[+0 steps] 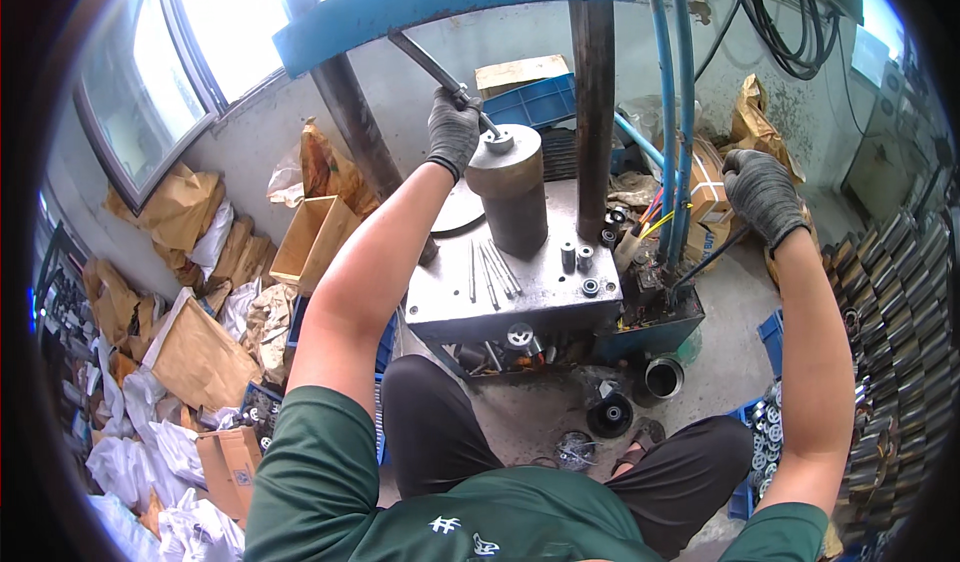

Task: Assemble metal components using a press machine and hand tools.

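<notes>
My left hand, in a grey knit glove, is closed around a steel rod. The rod slants down from under the press's blue crossbeam, and its lower end meets a small metal ring-shaped part. That part sits on a thick steel cylinder standing on the press table. At the right my gloved right hand is closed on the top of a dark lever, which runs down to an oily pump unit. Several thin steel pins lie on the table, left of some small metal bushings.
Steel columns and blue hoses rise behind the table. Paper sacks and cartons crowd the left. Stacked metal parts line the right, beside a blue crate of round parts. A metal can stands on the floor.
</notes>
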Tool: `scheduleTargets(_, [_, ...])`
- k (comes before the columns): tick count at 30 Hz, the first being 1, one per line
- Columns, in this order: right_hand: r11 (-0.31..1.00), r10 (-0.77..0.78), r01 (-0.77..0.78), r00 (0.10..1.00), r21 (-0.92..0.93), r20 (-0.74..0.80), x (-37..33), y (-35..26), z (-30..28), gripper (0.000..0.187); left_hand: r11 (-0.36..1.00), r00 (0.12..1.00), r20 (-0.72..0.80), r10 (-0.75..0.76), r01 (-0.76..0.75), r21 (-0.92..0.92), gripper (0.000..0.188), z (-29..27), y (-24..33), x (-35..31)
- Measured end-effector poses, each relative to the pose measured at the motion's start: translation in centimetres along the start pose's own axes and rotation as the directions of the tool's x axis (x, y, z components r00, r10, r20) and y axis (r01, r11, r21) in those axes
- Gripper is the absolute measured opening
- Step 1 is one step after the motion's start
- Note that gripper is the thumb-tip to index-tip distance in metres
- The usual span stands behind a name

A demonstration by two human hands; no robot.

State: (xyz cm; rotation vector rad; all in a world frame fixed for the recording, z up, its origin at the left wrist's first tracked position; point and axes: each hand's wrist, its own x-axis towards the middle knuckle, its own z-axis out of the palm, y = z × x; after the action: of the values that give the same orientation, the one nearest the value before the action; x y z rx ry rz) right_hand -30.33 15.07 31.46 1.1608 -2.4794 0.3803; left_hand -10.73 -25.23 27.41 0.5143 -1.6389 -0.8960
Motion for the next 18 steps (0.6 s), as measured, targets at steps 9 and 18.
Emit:
scheduleTargets(9, [1.000, -0.016, 0.015, 0.999, 0.019, 0.032, -0.3, -0.4, -0.4, 0.021, 0.995, 0.983, 0.168, -0.067, 0.052, 0.089, 0.032, -0.5, 0.5, 1.5])
scheduleTargets(18, [0.997, -0.078, 0.080, 0.992, 0.022, -0.102, -4.8, -0.6, -0.9, 0.053, 0.929, 0.959, 0.282, 0.020, -0.123, 0.350, 0.033, 0.5, 0.9, 2.9])
